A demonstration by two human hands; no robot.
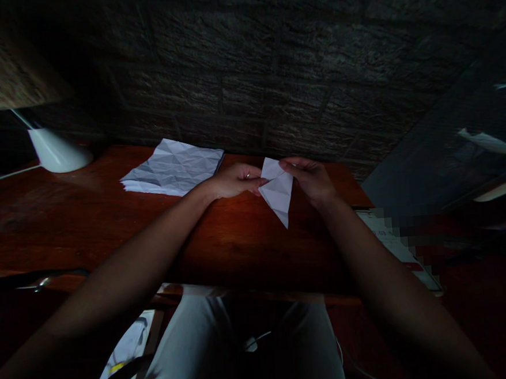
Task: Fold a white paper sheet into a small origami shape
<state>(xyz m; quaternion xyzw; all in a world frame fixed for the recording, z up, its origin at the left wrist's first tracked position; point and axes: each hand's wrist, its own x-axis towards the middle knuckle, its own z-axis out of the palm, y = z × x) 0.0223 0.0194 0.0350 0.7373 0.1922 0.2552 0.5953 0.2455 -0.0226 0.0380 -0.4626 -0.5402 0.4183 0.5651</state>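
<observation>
A folded sheet of white paper [279,192] is held above the wooden desk, its lower end tapering to a point. My left hand [238,180], with a ring on one finger, pinches the paper's left edge. On the upper right side, my right hand [309,177] grips it between thumb and fingers. Crease lines cross the paper. Left of my left hand lies a stack of creased white paper [173,166], its top sheet covered in fold lines.
A lamp [57,148] with a woven shade stands at the desk's left, its cord running off left. Behind the wooden desk [86,224] rises a dark block wall [246,86]. A whitish flat item [390,237] sits beyond the right edge. A strap with a buckle [38,282] lies at lower left.
</observation>
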